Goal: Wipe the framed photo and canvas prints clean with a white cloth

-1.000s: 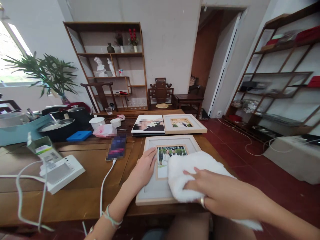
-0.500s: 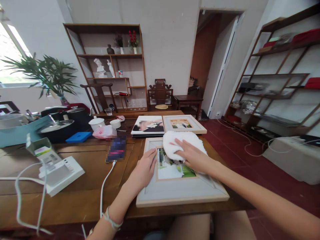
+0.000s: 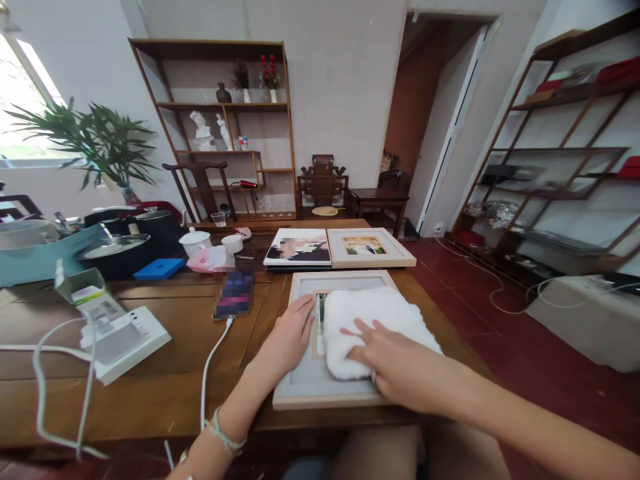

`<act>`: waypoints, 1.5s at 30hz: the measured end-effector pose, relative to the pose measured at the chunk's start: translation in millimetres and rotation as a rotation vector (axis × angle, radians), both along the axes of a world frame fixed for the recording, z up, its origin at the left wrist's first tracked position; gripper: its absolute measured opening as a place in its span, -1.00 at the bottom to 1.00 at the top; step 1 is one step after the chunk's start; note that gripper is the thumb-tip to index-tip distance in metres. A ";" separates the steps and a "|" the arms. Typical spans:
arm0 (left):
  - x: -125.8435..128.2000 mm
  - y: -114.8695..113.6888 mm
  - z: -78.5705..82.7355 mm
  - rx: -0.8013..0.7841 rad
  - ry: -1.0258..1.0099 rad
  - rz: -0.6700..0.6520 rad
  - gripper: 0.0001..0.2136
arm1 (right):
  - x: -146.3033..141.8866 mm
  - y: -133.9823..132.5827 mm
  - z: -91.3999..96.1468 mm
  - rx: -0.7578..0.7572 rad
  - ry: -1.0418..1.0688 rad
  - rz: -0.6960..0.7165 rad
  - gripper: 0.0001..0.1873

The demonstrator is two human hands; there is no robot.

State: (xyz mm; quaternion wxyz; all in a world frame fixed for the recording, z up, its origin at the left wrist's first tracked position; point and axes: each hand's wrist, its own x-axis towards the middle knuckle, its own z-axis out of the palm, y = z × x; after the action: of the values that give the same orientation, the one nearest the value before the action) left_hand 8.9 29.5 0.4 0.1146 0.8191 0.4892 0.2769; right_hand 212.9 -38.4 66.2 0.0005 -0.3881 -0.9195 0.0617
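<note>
The left hand lies palm down on the left edge of the picture frame, its 4 fingers together and stretched flat toward the frame's far side. Its bare forearm runs back past the frame's near left corner, wrist straight. The right hand rests palm down over the frame's middle, fingers spread and pointing toward the frame's left side. The bare right forearm comes in low across the frame's near right corner.
</note>
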 end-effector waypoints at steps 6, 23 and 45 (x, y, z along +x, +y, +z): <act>0.6 -2.4 1.5 0.002 0.027 0.007 -0.64 | -1.0 -43.4 21.4 -0.127 -0.004 -0.013 -0.46; -3.0 -1.7 2.8 -0.006 0.003 -0.028 -0.63 | 22.8 78.0 10.1 0.325 0.058 -0.124 -0.26; -1.7 0.3 0.5 0.020 0.012 -0.014 -0.65 | 2.0 -38.9 10.9 -0.141 0.095 0.048 -0.46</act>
State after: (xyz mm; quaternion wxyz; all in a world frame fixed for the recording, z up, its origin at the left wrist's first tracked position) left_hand 7.1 29.8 0.9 0.1054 0.8253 0.4811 0.2762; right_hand 214.9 -77.3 77.1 0.0156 -0.3619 -0.9208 0.1445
